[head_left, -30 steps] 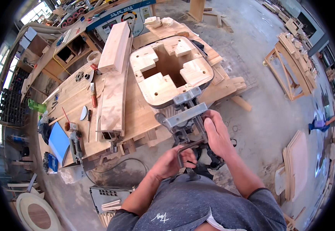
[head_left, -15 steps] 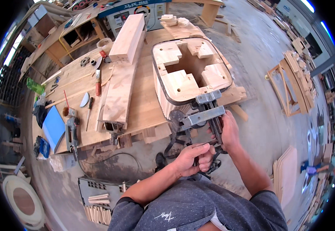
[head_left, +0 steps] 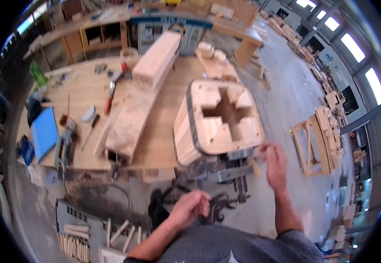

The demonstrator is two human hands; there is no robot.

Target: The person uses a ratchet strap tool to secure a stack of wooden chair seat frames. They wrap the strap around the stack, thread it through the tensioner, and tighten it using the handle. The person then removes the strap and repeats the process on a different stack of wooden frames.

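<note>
A hollow wooden post (head_left: 182, 131) with rounded corners and a cross-shaped opening stands tilted at the bench's right end. Around its top edge runs a dark band (head_left: 193, 125). Against the near side sits a metal screw clamp (head_left: 230, 175), its threaded spindle hanging down. My right hand (head_left: 276, 168) is raised beside the post's near right corner, fingers bent but apart, tips close to the band. Lower down, left of the clamp, my left hand (head_left: 189, 209) is loosely closed and off the clamp; blur hides whether anything is in it.
The wooden workbench (head_left: 162, 142) carries a thick timber beam (head_left: 157, 57), a blue panel (head_left: 45, 131), a nail gun (head_left: 63, 149) and a screwdriver (head_left: 90, 131). A bin of wooden sticks (head_left: 74, 245) stands below. At right leans a wooden frame (head_left: 306, 147).
Both hands have come off the clamp: the right rose toward the post's corner, the left drew back to the left. My view has tilted up, so the bench sits lower.
</note>
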